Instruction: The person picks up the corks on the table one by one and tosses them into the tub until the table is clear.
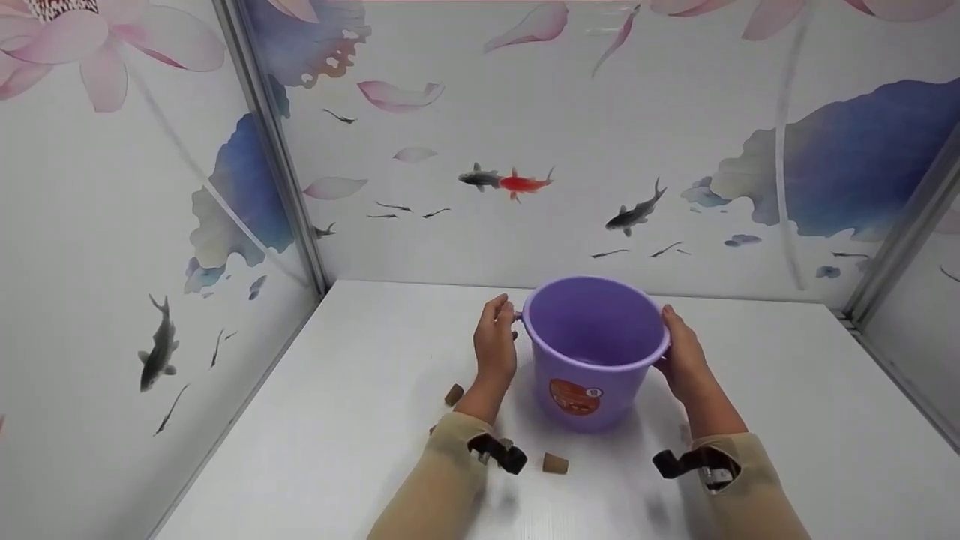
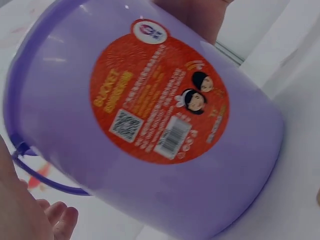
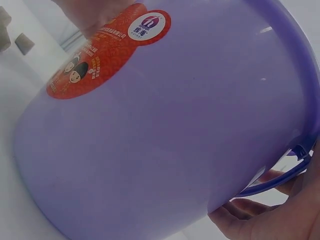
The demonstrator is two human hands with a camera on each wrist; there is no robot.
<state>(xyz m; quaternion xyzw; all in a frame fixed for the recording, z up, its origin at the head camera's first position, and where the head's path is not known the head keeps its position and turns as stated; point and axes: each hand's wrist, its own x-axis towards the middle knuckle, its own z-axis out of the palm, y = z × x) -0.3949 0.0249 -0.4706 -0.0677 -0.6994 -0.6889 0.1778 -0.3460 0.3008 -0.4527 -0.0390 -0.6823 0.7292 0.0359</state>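
Note:
A purple plastic bucket [image 1: 589, 390] with a round red label stands upright on the white table [image 1: 390, 352]. Its rim faces up, and the part of its inside in sight holds nothing. Left of the rim, by the handle joint, is my left hand [image 1: 496, 345]. In the left wrist view its loosely bent fingers [image 2: 65, 220] are apart from the bucket wall, near the purple handle [image 2: 55, 185]. My right hand [image 1: 684, 356] lies along the bucket's right side at the rim. In the right wrist view its fingertips [image 3: 225, 215] touch the wall under the handle [image 3: 275, 185].
Brown tapered cork-like pieces lie near the bucket: one [image 1: 454, 394] by my left wrist, another [image 1: 555, 463] in front. Others are partly hidden by my left forearm. White panels [image 1: 465, 247] painted with fish and lotus enclose the table at the back and sides.

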